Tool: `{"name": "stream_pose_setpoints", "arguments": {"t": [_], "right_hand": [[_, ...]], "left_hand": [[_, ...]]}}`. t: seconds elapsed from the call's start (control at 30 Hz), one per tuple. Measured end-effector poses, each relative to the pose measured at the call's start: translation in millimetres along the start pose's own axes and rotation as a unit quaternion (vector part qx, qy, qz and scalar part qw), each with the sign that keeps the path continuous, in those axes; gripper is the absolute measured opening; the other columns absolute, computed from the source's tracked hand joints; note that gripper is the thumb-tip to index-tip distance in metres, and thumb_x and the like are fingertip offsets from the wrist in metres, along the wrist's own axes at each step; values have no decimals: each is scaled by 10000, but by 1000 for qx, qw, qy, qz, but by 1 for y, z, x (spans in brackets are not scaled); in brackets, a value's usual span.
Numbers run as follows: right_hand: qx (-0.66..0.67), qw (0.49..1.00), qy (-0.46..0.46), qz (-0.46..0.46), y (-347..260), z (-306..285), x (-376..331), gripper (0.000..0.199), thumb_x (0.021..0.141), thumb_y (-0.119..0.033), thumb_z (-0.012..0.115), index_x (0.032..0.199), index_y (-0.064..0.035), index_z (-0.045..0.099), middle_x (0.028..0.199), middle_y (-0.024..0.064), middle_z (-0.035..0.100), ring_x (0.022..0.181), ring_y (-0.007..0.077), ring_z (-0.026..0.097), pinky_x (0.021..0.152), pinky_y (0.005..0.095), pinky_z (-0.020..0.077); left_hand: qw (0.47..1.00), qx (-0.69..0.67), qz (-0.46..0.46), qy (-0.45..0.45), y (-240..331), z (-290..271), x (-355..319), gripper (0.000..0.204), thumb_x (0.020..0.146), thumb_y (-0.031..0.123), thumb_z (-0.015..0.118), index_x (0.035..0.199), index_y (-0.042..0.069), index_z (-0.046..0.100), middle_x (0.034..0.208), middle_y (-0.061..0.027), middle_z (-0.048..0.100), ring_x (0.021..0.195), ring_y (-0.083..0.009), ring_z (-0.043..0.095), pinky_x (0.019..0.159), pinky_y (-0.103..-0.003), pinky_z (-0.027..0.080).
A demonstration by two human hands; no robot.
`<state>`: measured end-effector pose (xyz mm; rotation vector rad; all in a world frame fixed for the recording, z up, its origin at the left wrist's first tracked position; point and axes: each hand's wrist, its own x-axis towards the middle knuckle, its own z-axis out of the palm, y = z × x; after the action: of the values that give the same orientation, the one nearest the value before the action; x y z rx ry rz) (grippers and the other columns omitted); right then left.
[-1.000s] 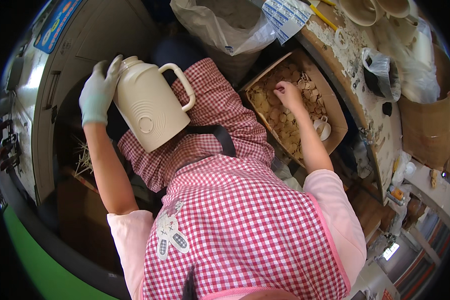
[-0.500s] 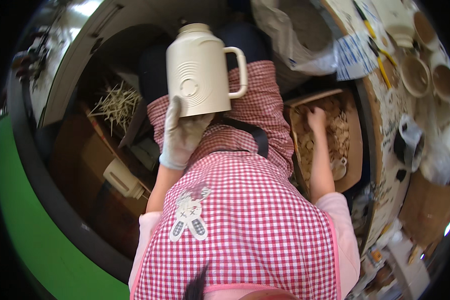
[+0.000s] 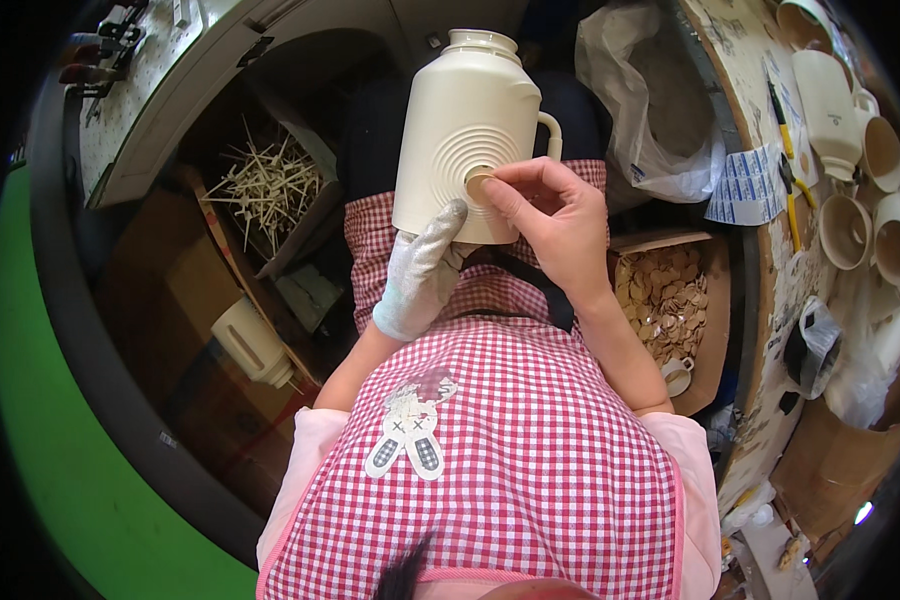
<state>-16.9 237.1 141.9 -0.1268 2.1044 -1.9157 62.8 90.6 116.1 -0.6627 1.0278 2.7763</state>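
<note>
Since the right hand (image 3: 555,215) left the box of discs (image 3: 670,300) | fingers pinch a tan disc (image 3: 479,181) against the cream jug (image 3: 467,125) | gloved left hand (image 3: 422,275) now clasps its base.

A cream jug (image 3: 467,130) with a handle on its right side and a short neck at the top is held upright above the lap, against the red checked apron (image 3: 510,430). Raised rings are moulded into its front wall. A small round tan disc (image 3: 478,181) is pressed into the centre of those rings, low on the jug's front. The jug's base is hidden behind the gloved left hand (image 3: 422,272), and the disc is pinched by the bare right hand (image 3: 553,215).
</note>
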Motion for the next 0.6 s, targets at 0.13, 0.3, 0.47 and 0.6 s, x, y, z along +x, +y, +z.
{"name": "stream_pose_setpoints", "arguments": {"t": [0.13,0.3,0.47,0.6], "right_hand": [[50,997,-21,53,-2,-6,5,172,936,-189,788,955,-30,724,802,3,713,675,36,613,595,180,481],[27,994,-26,99,1,0,6,163,961,-182,762,921,-43,688,764,-10,683,590,13,545,527,168,422],[77,985,-63,140,4,-3,6,169,979,-192,738,914,-50,674,753,-2,670,584,27,574,526,172,459],[106,952,-157,239,4,-30,16,222,975,-233,739,886,-38,682,755,36,700,603,47,622,496,177,468]], "left_hand": [[1000,16,11,-12,6,-3,1,402,1066,213,604,1434,76,517,1302,-77,643,1150,-171,652,975,-326,544],[1000,10,2,2,8,-6,3,362,1048,183,637,1382,65,562,1264,-54,659,1122,-148,647,951,-308,533],[993,82,74,36,-2,-2,9,326,1002,123,701,1308,39,622,1195,-52,692,1049,-129,663,904,-275,540],[985,111,117,66,-11,1,10,309,978,85,727,1266,9,644,1160,-70,706,1016,-132,676,880,-264,548]]}}
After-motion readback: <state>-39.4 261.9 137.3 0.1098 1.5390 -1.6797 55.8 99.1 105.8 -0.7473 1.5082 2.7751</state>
